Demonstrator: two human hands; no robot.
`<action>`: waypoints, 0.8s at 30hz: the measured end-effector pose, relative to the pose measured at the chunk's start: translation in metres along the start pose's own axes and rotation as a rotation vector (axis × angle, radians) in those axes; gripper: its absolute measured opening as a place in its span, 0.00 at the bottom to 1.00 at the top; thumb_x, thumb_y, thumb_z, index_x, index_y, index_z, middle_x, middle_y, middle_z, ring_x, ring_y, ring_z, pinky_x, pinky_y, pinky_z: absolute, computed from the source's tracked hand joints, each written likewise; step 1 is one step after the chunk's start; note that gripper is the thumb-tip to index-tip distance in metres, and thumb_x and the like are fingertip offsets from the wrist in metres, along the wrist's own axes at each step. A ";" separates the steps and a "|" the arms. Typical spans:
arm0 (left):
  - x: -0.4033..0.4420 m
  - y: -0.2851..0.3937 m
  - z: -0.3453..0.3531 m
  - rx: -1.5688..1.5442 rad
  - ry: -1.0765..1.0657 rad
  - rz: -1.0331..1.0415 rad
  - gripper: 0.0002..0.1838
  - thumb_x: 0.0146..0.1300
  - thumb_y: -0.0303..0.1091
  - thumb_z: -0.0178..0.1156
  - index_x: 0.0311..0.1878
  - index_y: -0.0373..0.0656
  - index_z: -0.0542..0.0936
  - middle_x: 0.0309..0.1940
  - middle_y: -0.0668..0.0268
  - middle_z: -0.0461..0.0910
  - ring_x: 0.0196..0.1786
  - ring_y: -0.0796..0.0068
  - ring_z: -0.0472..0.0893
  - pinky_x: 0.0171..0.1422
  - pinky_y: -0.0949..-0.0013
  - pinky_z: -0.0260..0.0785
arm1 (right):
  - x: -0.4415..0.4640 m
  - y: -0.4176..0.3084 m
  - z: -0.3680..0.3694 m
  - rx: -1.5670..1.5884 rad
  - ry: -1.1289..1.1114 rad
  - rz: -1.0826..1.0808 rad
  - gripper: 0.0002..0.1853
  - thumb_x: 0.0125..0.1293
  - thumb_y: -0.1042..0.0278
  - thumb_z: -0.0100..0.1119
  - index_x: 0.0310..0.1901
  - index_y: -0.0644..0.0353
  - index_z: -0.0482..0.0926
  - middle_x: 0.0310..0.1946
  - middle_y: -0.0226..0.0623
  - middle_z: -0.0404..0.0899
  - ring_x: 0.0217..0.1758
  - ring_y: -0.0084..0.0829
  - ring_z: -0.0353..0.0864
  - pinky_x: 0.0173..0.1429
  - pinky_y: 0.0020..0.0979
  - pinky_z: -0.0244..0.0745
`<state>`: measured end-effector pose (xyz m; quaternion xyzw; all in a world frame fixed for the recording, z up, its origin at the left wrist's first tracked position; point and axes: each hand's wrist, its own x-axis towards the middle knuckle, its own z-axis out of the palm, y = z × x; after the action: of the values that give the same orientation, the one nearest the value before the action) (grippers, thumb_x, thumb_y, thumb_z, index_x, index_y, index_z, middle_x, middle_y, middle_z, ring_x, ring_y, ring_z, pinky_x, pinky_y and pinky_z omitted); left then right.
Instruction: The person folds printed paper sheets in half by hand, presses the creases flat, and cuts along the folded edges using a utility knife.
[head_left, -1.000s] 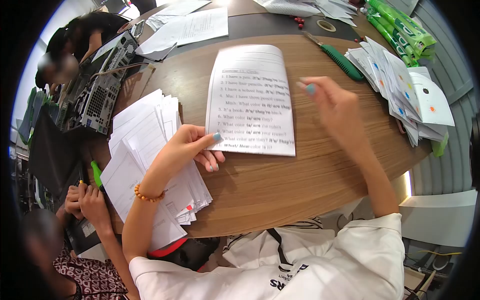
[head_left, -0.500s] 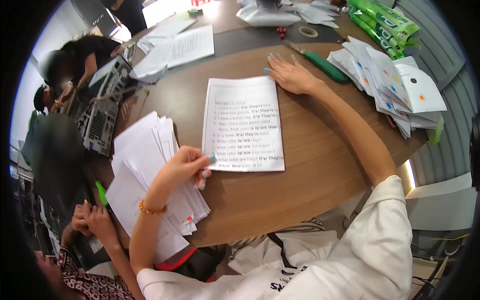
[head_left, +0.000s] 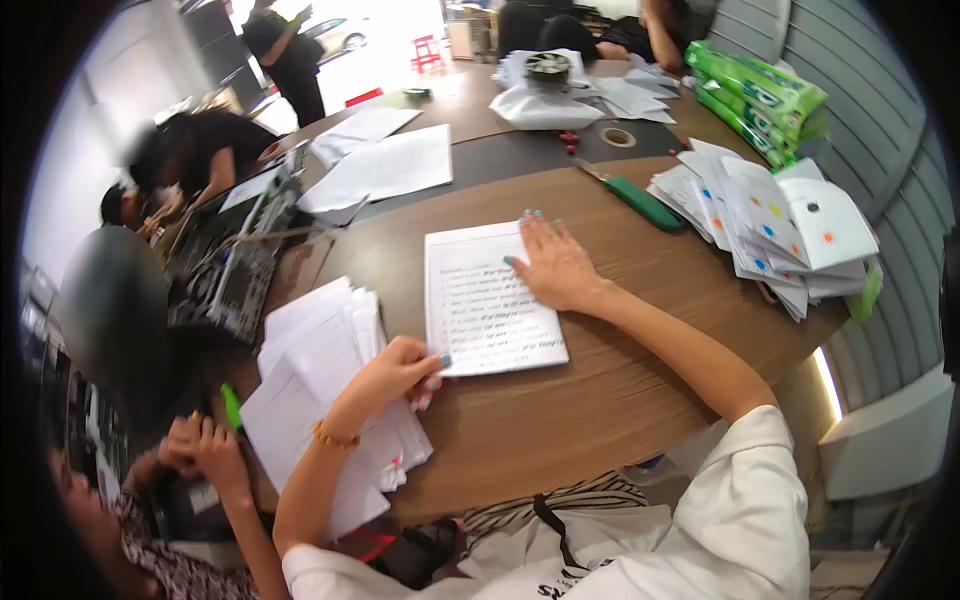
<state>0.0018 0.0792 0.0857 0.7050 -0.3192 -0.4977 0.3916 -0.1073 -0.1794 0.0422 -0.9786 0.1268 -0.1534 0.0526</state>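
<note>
A printed worksheet (head_left: 487, 325) with lines of text about colours lies on the wooden table in front of me. My left hand (head_left: 395, 370) pinches its lower left corner between thumb and fingers. Flat on the sheet's upper right part rests my right hand (head_left: 560, 264), fingers stretched out, with the palm reaching over the right edge. Just left of the worksheet, partly under my left forearm, is a messy stack of white papers (head_left: 310, 350). A green-handled cutter (head_left: 643, 203) lies beyond my right hand.
Painted folded papers (head_left: 735, 215) are piled at the right, below a green package (head_left: 755, 105). A tape roll (head_left: 618, 138) and more printed sheets (head_left: 390, 170) lie farther back. At the left are an opened computer case (head_left: 235, 265) and another person's hands (head_left: 205, 448).
My right hand has moved from the bare table beside the sheet onto its upper right part. My left hand keeps its pinch at the corner. The camera view has tilted up.
</note>
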 end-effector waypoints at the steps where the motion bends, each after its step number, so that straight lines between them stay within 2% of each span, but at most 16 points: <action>1: 0.003 -0.001 -0.001 -0.018 -0.013 -0.003 0.14 0.67 0.36 0.54 0.29 0.35 0.76 0.18 0.72 0.73 0.17 0.84 0.74 0.18 0.80 0.64 | 0.005 -0.005 -0.002 -0.041 -0.045 0.036 0.34 0.72 0.50 0.35 0.66 0.73 0.54 0.69 0.55 0.52 0.74 0.46 0.49 0.75 0.46 0.43; 3: 0.009 -0.010 -0.005 -0.084 -0.020 0.048 0.14 0.67 0.34 0.53 0.26 0.37 0.73 0.18 0.71 0.74 0.18 0.81 0.74 0.19 0.78 0.66 | 0.010 -0.005 0.003 -0.072 -0.048 0.064 0.33 0.71 0.49 0.36 0.67 0.69 0.55 0.69 0.52 0.54 0.74 0.45 0.51 0.74 0.51 0.45; 5: 0.013 -0.010 -0.005 -0.160 0.002 0.070 0.14 0.67 0.34 0.54 0.26 0.38 0.73 0.19 0.68 0.74 0.19 0.80 0.76 0.21 0.77 0.69 | 0.010 -0.007 0.000 -0.141 -0.018 0.075 0.29 0.71 0.53 0.40 0.69 0.58 0.57 0.69 0.50 0.56 0.72 0.44 0.54 0.73 0.52 0.46; 6: 0.015 -0.006 -0.006 -0.170 -0.006 0.051 0.14 0.67 0.35 0.55 0.26 0.37 0.73 0.20 0.66 0.76 0.20 0.79 0.78 0.22 0.77 0.70 | 0.012 -0.008 -0.001 -0.132 -0.010 0.020 0.29 0.71 0.53 0.40 0.69 0.58 0.57 0.69 0.50 0.56 0.72 0.44 0.54 0.73 0.52 0.46; 8: 0.023 -0.003 -0.014 -0.086 -0.004 0.054 0.20 0.66 0.45 0.56 0.35 0.33 0.76 0.24 0.59 0.81 0.22 0.75 0.80 0.25 0.77 0.74 | 0.012 -0.007 -0.003 -0.183 0.102 -0.045 0.22 0.70 0.59 0.44 0.65 0.45 0.65 0.67 0.46 0.59 0.72 0.41 0.57 0.73 0.52 0.46; 9: 0.019 0.009 -0.017 -0.015 0.058 0.010 0.26 0.67 0.50 0.54 0.38 0.29 0.77 0.27 0.54 0.82 0.24 0.72 0.82 0.28 0.76 0.76 | 0.013 -0.005 -0.003 -0.177 0.107 -0.081 0.22 0.70 0.59 0.44 0.65 0.45 0.65 0.67 0.46 0.59 0.72 0.41 0.57 0.73 0.52 0.46; 11: -0.003 0.032 -0.033 -0.045 0.178 0.067 0.29 0.67 0.53 0.52 0.40 0.27 0.76 0.30 0.50 0.82 0.25 0.68 0.82 0.30 0.73 0.78 | 0.023 -0.004 -0.007 -0.172 -0.006 -0.031 0.18 0.69 0.63 0.46 0.60 0.40 0.72 0.65 0.45 0.63 0.71 0.40 0.59 0.74 0.52 0.45; 12: -0.023 0.044 -0.042 0.068 0.370 0.099 0.29 0.67 0.53 0.52 0.41 0.28 0.76 0.31 0.51 0.82 0.26 0.67 0.82 0.31 0.72 0.77 | 0.018 -0.011 -0.014 -0.050 0.145 -0.016 0.16 0.67 0.64 0.50 0.56 0.48 0.76 0.63 0.46 0.66 0.68 0.42 0.63 0.72 0.48 0.53; 13: -0.049 0.049 -0.049 0.185 0.559 0.126 0.28 0.67 0.53 0.51 0.42 0.29 0.76 0.32 0.52 0.83 0.28 0.67 0.83 0.33 0.71 0.77 | 0.015 -0.016 -0.020 -0.046 0.154 -0.039 0.16 0.67 0.64 0.50 0.56 0.48 0.76 0.63 0.46 0.66 0.68 0.42 0.63 0.72 0.48 0.53; 15: -0.101 0.020 -0.062 0.525 0.883 0.460 0.25 0.67 0.51 0.52 0.45 0.33 0.77 0.34 0.54 0.83 0.31 0.67 0.82 0.36 0.68 0.76 | -0.002 -0.045 -0.047 0.314 0.267 -0.057 0.18 0.66 0.63 0.52 0.56 0.56 0.74 0.61 0.48 0.68 0.64 0.45 0.68 0.67 0.43 0.63; 16: -0.130 0.006 -0.050 0.622 1.024 0.389 0.24 0.66 0.51 0.53 0.44 0.34 0.78 0.33 0.54 0.83 0.35 0.65 0.83 0.39 0.67 0.75 | -0.010 -0.059 -0.053 0.382 0.314 -0.203 0.21 0.65 0.62 0.55 0.56 0.63 0.72 0.58 0.50 0.71 0.59 0.49 0.72 0.62 0.40 0.68; 17: -0.159 -0.010 -0.026 0.724 1.160 0.317 0.23 0.65 0.50 0.54 0.43 0.35 0.79 0.33 0.55 0.83 0.38 0.62 0.83 0.42 0.65 0.73 | -0.020 -0.077 -0.061 0.527 0.261 -0.292 0.22 0.65 0.61 0.55 0.57 0.65 0.70 0.56 0.51 0.72 0.59 0.49 0.72 0.63 0.40 0.67; 19: -0.185 -0.052 0.013 0.858 1.197 0.189 0.22 0.66 0.51 0.51 0.51 0.42 0.77 0.47 0.49 0.77 0.52 0.52 0.75 0.56 0.55 0.65 | -0.038 -0.119 -0.061 0.727 0.060 -0.418 0.26 0.66 0.58 0.55 0.61 0.64 0.66 0.59 0.54 0.68 0.61 0.48 0.70 0.65 0.39 0.65; 21: -0.187 -0.113 0.027 0.895 1.231 0.182 0.24 0.66 0.52 0.48 0.60 0.51 0.74 0.62 0.44 0.66 0.66 0.42 0.63 0.68 0.44 0.51 | -0.043 -0.157 -0.059 0.506 -0.099 -0.537 0.28 0.69 0.47 0.46 0.66 0.49 0.62 0.66 0.57 0.57 0.67 0.55 0.62 0.69 0.45 0.59; 22: -0.187 -0.116 0.035 0.906 1.231 0.188 0.24 0.66 0.52 0.48 0.60 0.51 0.74 0.62 0.44 0.66 0.66 0.42 0.63 0.68 0.44 0.51 | -0.039 -0.171 -0.035 0.314 0.048 -0.634 0.27 0.69 0.46 0.44 0.66 0.46 0.63 0.66 0.59 0.56 0.69 0.54 0.58 0.69 0.48 0.57; 24: -0.183 -0.113 0.049 0.861 1.108 0.064 0.26 0.66 0.53 0.48 0.66 0.58 0.68 0.68 0.43 0.56 0.70 0.33 0.52 0.70 0.35 0.39 | -0.027 -0.178 -0.014 0.262 -0.046 -0.691 0.27 0.69 0.46 0.44 0.66 0.46 0.63 0.66 0.60 0.56 0.69 0.54 0.57 0.69 0.49 0.57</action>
<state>-0.0934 0.2765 0.0601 0.9375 -0.2619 0.1170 0.1971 -0.0954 -0.0022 0.0733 -0.9518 -0.2330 -0.1550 0.1256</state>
